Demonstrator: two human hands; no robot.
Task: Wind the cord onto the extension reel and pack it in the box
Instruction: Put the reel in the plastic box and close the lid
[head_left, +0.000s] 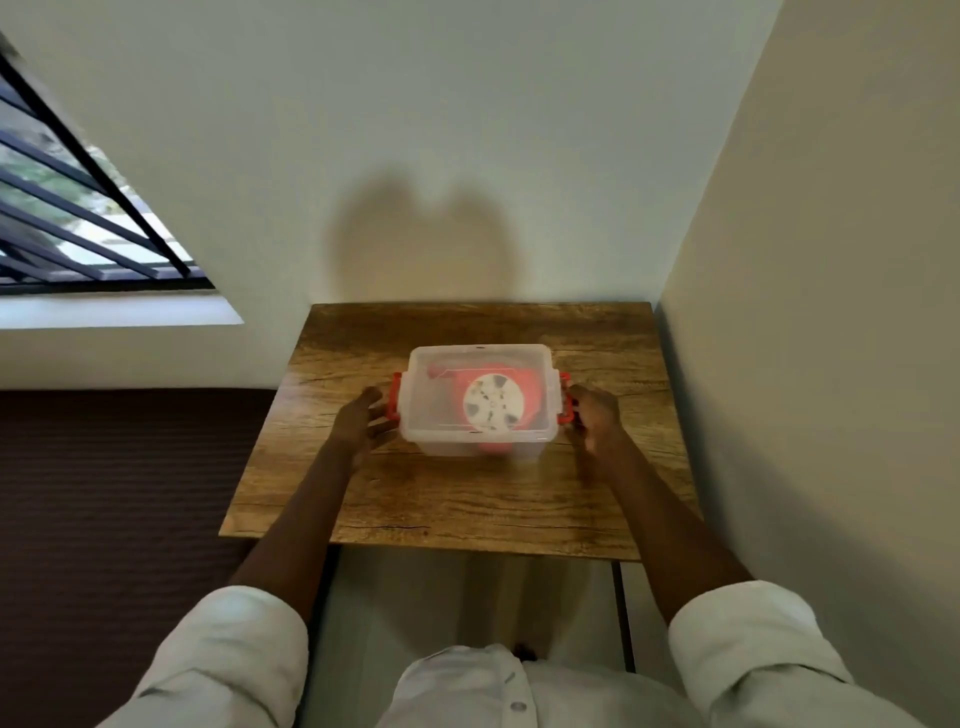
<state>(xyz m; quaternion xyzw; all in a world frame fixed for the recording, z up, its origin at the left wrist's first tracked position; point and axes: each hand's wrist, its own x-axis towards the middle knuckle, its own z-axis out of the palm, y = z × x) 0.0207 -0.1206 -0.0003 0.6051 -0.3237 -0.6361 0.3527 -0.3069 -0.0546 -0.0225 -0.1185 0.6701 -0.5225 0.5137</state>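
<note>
Between the two hands sits the box (480, 400), lid on, with the reel (491, 408) lying flat inside it. Left hand (363, 418) is spread, fingers loose just beside the red left latch (395, 397); whether it touches is unclear. Right hand (595, 415) curls around the right latch (565, 397), though blur hides how tightly. Beyond the hands, bare table (467, 509) lies on every side. Judging by looks, the box is thin, smooth plastic: stiff enough but slippery, with the reel's weight set toward the right hand. Its latched ends look the surest hold.
</note>
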